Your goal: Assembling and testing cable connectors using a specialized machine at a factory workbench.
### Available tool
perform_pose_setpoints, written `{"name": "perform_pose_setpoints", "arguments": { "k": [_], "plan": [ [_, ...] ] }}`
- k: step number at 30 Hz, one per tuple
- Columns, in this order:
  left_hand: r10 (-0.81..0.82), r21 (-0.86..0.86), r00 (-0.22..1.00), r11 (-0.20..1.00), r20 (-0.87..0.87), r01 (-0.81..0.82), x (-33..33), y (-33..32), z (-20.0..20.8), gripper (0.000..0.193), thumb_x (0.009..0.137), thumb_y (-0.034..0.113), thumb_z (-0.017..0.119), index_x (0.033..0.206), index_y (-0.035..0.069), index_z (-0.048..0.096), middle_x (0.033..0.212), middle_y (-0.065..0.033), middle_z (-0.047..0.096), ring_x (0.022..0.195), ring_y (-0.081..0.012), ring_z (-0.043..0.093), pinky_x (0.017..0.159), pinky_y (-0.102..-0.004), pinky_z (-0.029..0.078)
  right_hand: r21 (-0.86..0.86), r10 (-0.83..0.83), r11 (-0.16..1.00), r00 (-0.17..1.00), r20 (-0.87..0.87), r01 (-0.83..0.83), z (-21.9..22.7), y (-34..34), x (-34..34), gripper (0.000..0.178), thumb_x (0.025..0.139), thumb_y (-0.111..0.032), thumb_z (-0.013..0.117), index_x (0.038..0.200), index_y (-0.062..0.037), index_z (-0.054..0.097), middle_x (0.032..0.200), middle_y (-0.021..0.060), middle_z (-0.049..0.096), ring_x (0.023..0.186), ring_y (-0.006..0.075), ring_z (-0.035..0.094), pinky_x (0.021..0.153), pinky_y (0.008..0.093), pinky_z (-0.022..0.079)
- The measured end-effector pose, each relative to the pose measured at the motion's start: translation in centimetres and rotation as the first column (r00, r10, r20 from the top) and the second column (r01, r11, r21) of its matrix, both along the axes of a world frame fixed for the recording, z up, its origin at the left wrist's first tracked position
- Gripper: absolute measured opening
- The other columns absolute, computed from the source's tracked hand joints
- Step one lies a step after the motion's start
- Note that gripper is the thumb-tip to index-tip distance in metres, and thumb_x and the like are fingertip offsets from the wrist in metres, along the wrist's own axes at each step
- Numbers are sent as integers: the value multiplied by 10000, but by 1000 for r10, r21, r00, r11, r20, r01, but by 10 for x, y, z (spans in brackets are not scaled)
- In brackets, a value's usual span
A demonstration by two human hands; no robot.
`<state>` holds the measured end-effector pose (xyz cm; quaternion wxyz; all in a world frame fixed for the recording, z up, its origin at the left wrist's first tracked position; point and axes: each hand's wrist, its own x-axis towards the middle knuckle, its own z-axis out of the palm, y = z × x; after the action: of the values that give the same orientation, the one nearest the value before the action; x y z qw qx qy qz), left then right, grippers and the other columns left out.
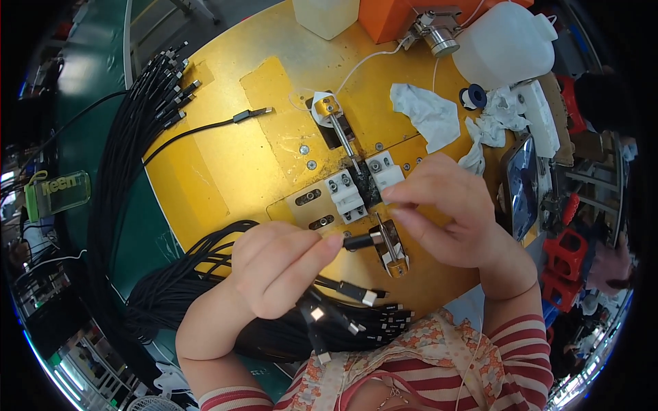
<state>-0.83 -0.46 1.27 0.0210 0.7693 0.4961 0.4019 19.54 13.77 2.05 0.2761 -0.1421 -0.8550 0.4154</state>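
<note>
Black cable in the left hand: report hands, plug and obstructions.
Left hand pinching black cable near its plug. Right hand seemingly open beside white fixture block. Lower metal rod overlaps plug in view.

Matt plastic plug (358,242), metal tip (376,238)

Green-edged clear case (65,197) far left, dark-screened phone (522,188) at right

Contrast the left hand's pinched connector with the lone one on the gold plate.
The pinched connector is in the left hand; the lone connector lies on the gold plate. The pinched one is near the lower metal rod; the lone one is well away. Both are black with metal tips.
</note>
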Motion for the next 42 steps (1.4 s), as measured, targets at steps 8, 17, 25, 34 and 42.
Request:
{"name": "perform_pose_setpoints", "arguments": {
  "k": [8,17,25,34,42],
  "plan": [
    [-40,27,999,999,18,39,4,-5,5,388,619,74,665,987,-46,702,816,-86,636,667,-195,597,595,-269,500,-140,150,978,987,-52,-156,2,-12,-2,351,716,-28,772,1047,-82,666,802,47,610,705,231,579,627,339,419],
    [-34,16,999,999,-4,34,8,-8,6,351,645,77,688,982,-17,713,816,-76,650,679,-174,595,600,-264,504,-211,190,958,981,-38,-194,2,-22,-2,381,714,-51,824,1063,-26,674,873,84,666,727,237,623,644,323,451],
    [40,61,999,997,12,-41,-3,-11,19,451,630,83,714,1080,62,689,906,-27,571,746,-196,587,594,-303,495,-47,328,943,944,-36,-330,1,-24,-3,185,725,-98,730,887,-75,644,759,40,575,701,219,561,658,329,429],
    [68,31,974,998,-217,-62,-3,-4,9,469,619,100,719,1088,90,709,710,21,439,614,-124,487,502,-246,391,364,317,872,944,89,-327,5,-31,1,159,645,-161,680,740,-62,601,714,19,526,684,197,521,633,307,387],
    [55,-69,973,995,-226,-72,5,3,-2,409,697,69,721,1095,-15,679,752,-34,555,603,-147,550,509,-254,443,173,182,971,979,-90,-165,2,-11,6,174,699,-11,711,850,-45,633,861,61,607,704,225,591,610,329,454]
  ]
}}
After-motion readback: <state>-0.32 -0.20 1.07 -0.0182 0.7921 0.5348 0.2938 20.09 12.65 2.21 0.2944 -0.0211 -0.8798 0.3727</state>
